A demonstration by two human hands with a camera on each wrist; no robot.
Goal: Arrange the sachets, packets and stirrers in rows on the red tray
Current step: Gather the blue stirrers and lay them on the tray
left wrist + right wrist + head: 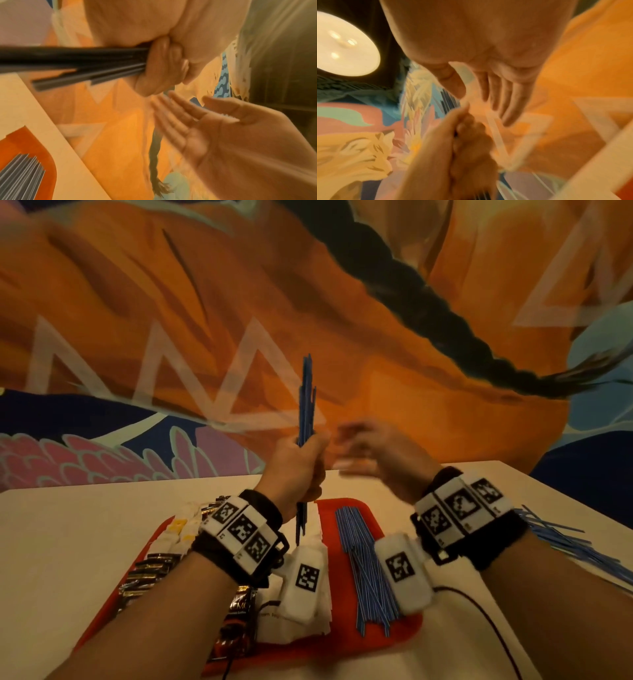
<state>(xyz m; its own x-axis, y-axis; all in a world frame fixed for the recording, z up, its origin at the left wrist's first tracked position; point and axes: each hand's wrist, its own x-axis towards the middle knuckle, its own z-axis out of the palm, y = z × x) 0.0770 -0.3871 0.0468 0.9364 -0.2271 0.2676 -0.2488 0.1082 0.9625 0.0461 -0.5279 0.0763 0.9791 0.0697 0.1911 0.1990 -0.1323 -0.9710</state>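
My left hand grips an upright bundle of blue stirrers above the red tray; in the left wrist view the fingers curl round the dark bundle. Just to its right my right hand is blurred, with straight fingers and nothing in it, also seen as an open palm. On the tray lie a row of blue stirrers, white sachets, dark packets and, at the left, more white sachets.
The tray sits on a pale table. More blue stirrers lie loose on the table right of my right wrist. A black cable trails over the table front right. A painted orange wall stands close behind.
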